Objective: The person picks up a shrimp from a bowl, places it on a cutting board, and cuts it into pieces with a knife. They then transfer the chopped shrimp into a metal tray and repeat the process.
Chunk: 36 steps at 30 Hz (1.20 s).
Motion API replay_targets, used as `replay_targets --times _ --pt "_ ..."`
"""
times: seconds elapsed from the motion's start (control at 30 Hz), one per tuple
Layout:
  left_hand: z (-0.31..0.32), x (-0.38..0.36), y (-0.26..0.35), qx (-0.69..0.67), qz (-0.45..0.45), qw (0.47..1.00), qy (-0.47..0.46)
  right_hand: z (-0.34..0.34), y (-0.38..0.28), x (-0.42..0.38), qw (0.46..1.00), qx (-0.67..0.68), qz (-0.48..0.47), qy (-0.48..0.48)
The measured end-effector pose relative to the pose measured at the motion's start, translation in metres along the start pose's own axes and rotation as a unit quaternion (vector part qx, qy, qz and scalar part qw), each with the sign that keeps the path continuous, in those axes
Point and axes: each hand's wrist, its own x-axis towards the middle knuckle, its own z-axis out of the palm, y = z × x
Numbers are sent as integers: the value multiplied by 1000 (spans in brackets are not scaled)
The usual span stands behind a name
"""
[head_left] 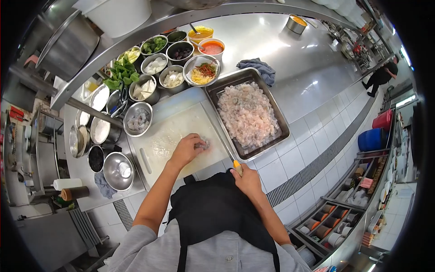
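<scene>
My left hand (187, 149) is over the white cutting board (167, 131), its fingers curled onto a small greyish, translucent shrimp (205, 144). In my right hand (248, 180) is a knife (237, 166) with a yellow handle; its thin blade points away from me along the board's right edge. Beside the board, a deep metal tray (284, 131) holds a heap of pale pink shrimp pieces (247, 113). A small steel bowl (136, 130) with a few grey shrimp rests at the board's upper left corner.
Several containers of greens (122, 72), vegetables and sauces (211, 47) crowd the far left counter. A steel bowl (118, 174) stands left of the board. Behind the tray lies a grey-blue cloth (257, 70). An overhead shelf (181, 16) crosses the counter. A person (383, 77) is far right.
</scene>
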Motion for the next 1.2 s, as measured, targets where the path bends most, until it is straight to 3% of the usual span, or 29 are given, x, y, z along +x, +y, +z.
replay_targets --times 0.2,0.37,0.47,0.6,0.7,0.9,1.07,1.2 --pt "1 -13 1 -2 -6 1000 25 14 -25 19 995 -18 -95 11" --pt "-1 -5 -1 139 26 990 11 22 -44 32 988 -132 -82 -24" --pt "3 -2 -12 139 110 984 32 3 -64 15 983 -171 -51 -48" --pt "4 0 -13 118 91 989 -1 11 -68 19 976 -205 0 -74" --pt "5 3 -13 114 85 990 -18 41 -66 51 983 -176 -30 -50" --pt "9 9 -21 106 88 990 -16 8 -86 31 970 -233 -17 -68" --pt "8 7 -23 93 100 991 -7 43 -61 47 978 -202 -34 -42" --pt "9 7 -24 103 94 990 -22 30 -75 52 978 -195 -62 -37"
